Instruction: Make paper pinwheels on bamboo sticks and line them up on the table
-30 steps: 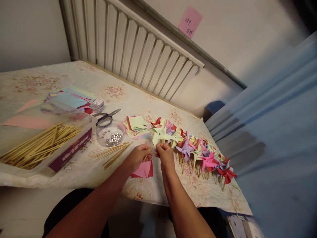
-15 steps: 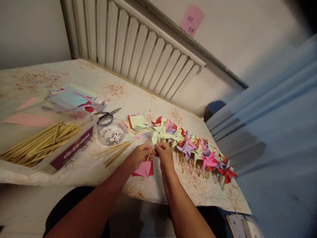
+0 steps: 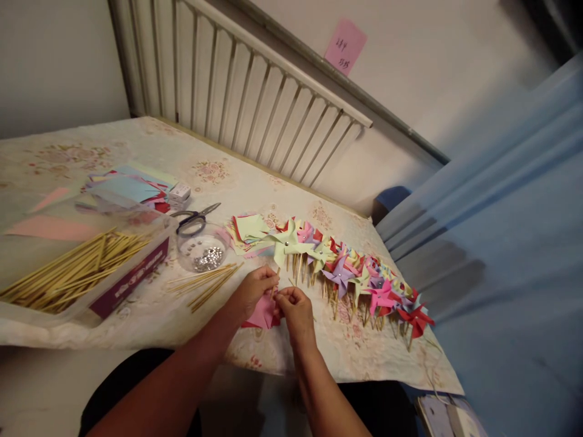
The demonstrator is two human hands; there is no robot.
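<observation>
In the head view, your left hand (image 3: 255, 289) is pinching the thin wooden stick (image 3: 279, 272) of a pale green, four-bladed paper pinwheel (image 3: 286, 244), which is standing above your fingertips at the near end of a cluster of multicoloured paper pinwheels (image 3: 359, 279). Your right hand (image 3: 295, 308) is curling its thumb and forefinger together just below; you cannot tell whether they are gripping the stick. Pink and red paper pieces (image 3: 260, 314) are lying beneath your hands, while a round clear plastic dish (image 3: 212, 235) is holding shiny silver pins (image 3: 209, 259) to the left.
</observation>
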